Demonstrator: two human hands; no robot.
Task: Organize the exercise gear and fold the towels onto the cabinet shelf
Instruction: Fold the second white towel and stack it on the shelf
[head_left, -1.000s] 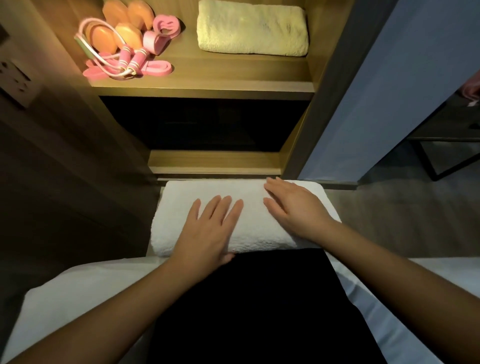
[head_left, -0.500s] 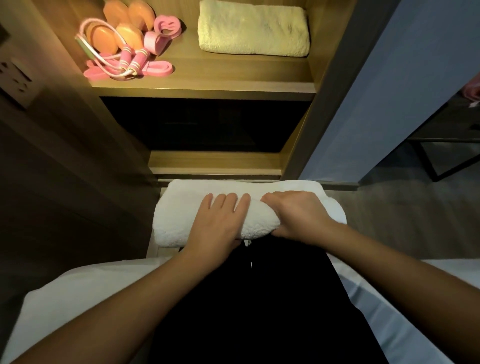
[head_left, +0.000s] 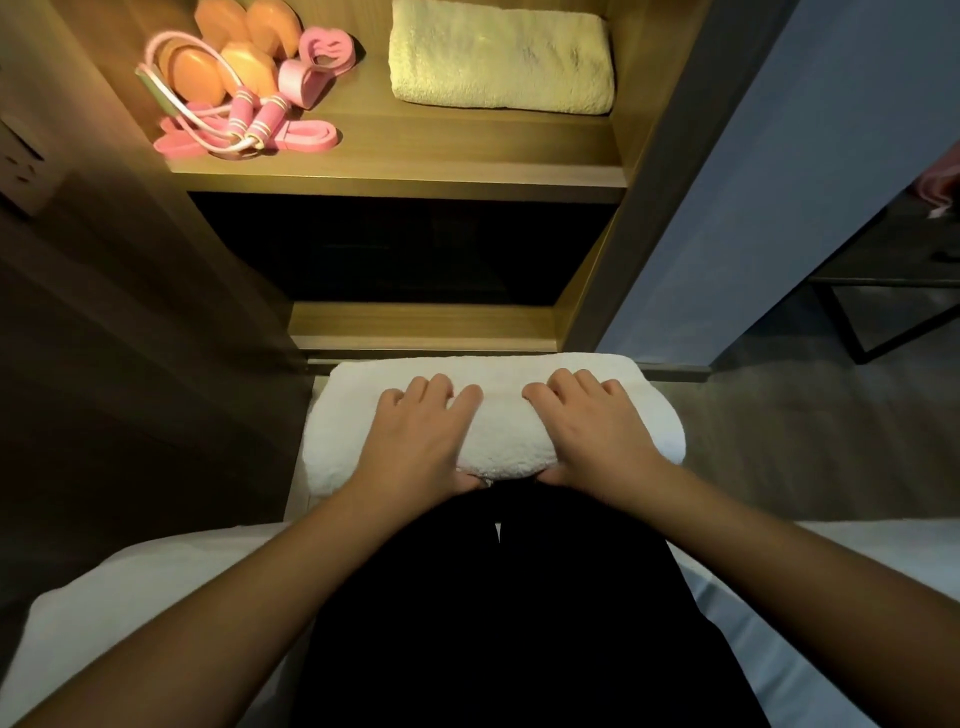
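Had both hands clamped on the folded white towel (head_left: 501, 441): left hand (head_left: 415, 447) and right hand (head_left: 597, 441) side by side, fingers (head_left: 466, 399) curled over the top, thumbs (head_left: 466, 480) tucked under the near edge. The shelf (head_left: 395, 176) sat up past my fingertips, with the yellow towel (head_left: 498, 57) already on it and the skipping rope (head_left: 234, 122) off left of my left fingers. My worry was that both towel ends stuck out beyond my fingers unsupported, so a lift could've let them sag and the fold pop open. Landing it sloppily might've shoved the yellow one askew too.

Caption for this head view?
Left hand and right hand grip a white towel; a yellow towel lies on the shelf.
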